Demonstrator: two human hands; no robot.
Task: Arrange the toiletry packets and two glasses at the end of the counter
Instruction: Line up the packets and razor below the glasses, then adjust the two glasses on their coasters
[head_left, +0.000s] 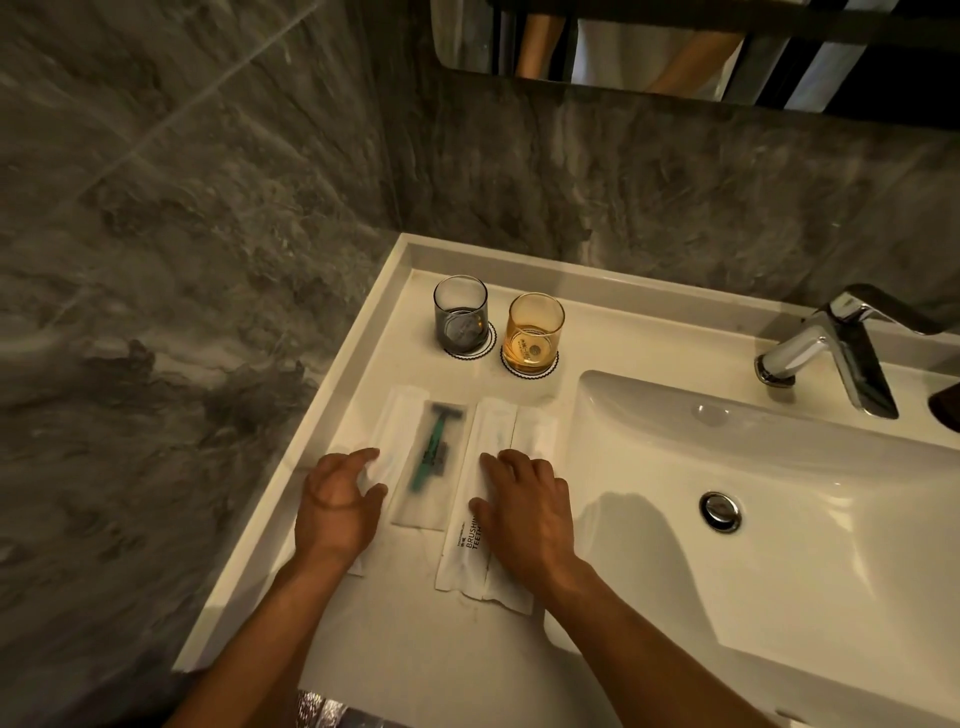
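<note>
1. The two glasses look placed: a smoky grey tumbler (461, 315) and an amber tumbler (535, 332) stand upright side by side on scalloped paper coasters, near the back corner of the white counter (363, 358), close to each other but apart.
2. In front of them the flat white toiletry packets lie lengthwise in a row: a plain white packet (395, 415) at far left, a translucent packet holding a green razor (431, 457), a white toothbrush packet printed "BRUSHING TEETH" (475, 493), and another white packet (535, 431) beside the sink basin (779, 519).
3. The left hand (337, 499) hovers with fingers spread and curled over the leftmost packet, gripping nothing; I cannot tell if it touches.
4. The right hand (524, 509) lies flat and open, palm down, on the two right packets.
5. I judge the task nearly done: only squaring and even spacing remain.
6. Room is tight: a raised counter lip and the grey marble wall (156, 260) bound the left, the basin's edge the right. Free counter lies toward the person; the chrome faucet (831, 353) is well apart.
</note>
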